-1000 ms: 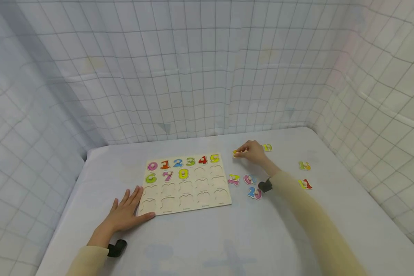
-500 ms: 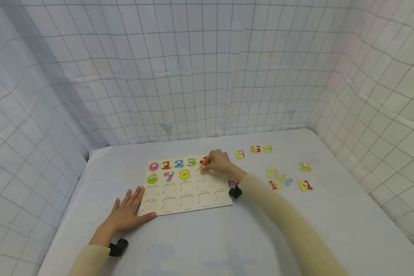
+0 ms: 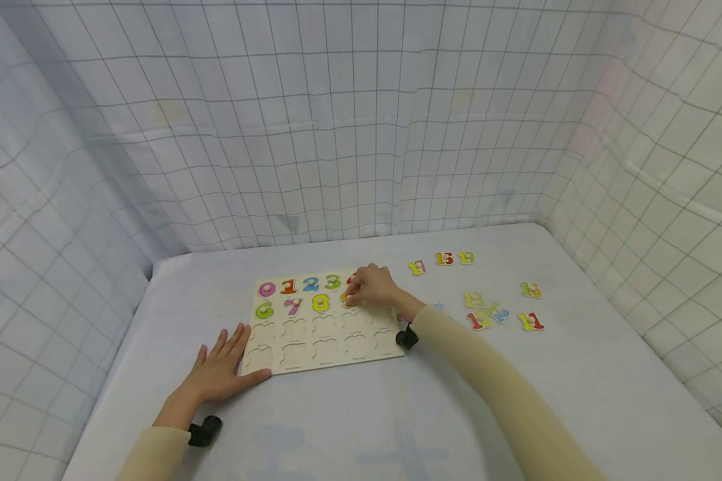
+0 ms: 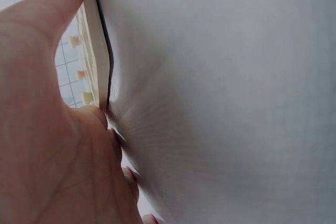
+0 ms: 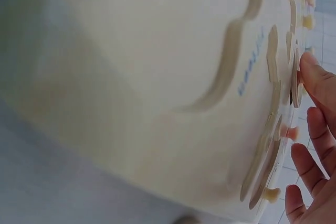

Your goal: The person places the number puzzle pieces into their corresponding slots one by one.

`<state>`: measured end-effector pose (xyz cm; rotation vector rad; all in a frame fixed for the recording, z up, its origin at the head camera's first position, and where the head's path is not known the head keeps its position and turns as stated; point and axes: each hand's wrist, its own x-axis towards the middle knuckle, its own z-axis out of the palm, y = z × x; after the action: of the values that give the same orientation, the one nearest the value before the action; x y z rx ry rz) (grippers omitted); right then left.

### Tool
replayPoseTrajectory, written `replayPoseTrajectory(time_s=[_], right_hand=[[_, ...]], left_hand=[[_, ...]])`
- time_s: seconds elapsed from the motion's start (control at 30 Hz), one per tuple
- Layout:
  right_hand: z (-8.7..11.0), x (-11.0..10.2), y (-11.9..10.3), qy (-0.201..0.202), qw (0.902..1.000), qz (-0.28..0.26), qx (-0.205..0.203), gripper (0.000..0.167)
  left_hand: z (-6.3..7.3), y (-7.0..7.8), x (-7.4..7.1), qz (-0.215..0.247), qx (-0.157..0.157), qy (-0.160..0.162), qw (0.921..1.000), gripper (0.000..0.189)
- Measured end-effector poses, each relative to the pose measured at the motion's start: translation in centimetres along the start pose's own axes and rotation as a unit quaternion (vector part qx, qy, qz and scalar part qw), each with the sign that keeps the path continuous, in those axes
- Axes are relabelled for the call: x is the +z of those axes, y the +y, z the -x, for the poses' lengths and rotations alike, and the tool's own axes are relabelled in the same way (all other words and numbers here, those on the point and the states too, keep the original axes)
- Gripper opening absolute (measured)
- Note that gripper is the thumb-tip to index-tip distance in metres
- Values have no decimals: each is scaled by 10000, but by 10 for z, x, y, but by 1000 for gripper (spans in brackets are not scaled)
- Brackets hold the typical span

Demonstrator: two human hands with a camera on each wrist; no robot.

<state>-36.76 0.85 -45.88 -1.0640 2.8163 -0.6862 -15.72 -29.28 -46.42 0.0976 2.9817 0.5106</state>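
Observation:
A pale wooden number puzzle board [image 3: 321, 363] lies on the table, with knobbed pieces 0 to 3 [image 3: 332, 282] in its back row and 6 to 8 [image 3: 320, 303] below. My right hand [image 3: 375, 286] pinches a yellow number piece [image 3: 347, 300] by its knob, over the second row just right of the 8. From the right wrist view, the thumb [image 5: 316, 80] is on the knob and the piece sits close to the board's face. Spread and straight, my left hand [image 3: 219, 374] rests on the table against the board's left edge, its thumb along the front corner.
Right of the board lie loose pieces: a 15 [image 3: 444, 258], a 19 [image 3: 466, 258], an 11 [image 3: 531, 321] and several others. My right forearm [image 3: 487, 374] partly covers pieces beside the board. Gridded white curtains [image 3: 361, 133] stand behind and at both sides.
My right hand has moved left from the loose pieces onto the board, carrying the yellow piece, and then lowered it slightly at the second row. My left hand stays put.

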Motion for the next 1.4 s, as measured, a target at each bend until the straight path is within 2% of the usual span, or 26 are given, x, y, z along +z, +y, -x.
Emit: replayPoseTrajectory(time_s=[0.27, 0.57, 0.83, 0.97, 1.07, 1.3, 1.4], right_hand=[[4, -4, 3, -165, 9998, -136, 64, 16], [6, -9, 8, -179, 9998, 63, 44, 19], [15, -13, 8, -299, 9990, -336, 57, 27], [22, -27, 9, -127, 9978, -643, 44, 30], [32, -43, 17, 16, 9972, -747, 44, 31], [69, -83, 62, 622, 9931, -993, 59, 30], [88, -100, 82, 850, 9906, -1035, 263, 31]], left_hand=[[-4, 6, 1, 70, 53, -88, 9999, 109], [-9, 7, 1, 75, 106, -47, 9999, 109], [-8, 2, 5, 80, 71, -42, 9999, 109], [-5, 1, 3, 80, 60, -3, 9999, 108], [-4, 2, 2, 65, 53, -12, 10000, 108], [-4, 2, 3, 108, 94, -23, 9999, 108], [-3, 0, 4, 47, 67, -65, 9999, 109]])
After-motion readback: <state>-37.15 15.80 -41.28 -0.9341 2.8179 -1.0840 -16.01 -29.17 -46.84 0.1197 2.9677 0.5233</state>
